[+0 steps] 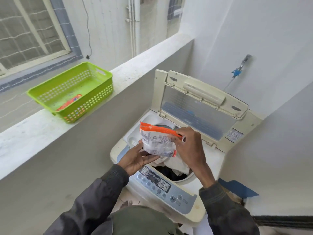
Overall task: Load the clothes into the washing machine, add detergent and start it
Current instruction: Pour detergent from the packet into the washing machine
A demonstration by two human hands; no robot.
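Green basket [71, 92] sits left on the ledge [30, 131]. Your left hand [135, 159], fingers flat, cradles the packet [155, 141] over the washer [215, 158], clothes [176, 164] already in; your right hand [188, 146] pinches its orange corner. Tear there, keeping the mouth above the drum

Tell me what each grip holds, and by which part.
The detergent pouch. The right grip pinches its orange top edge near the right corner. The left grip supports its bottom on flat fingers.
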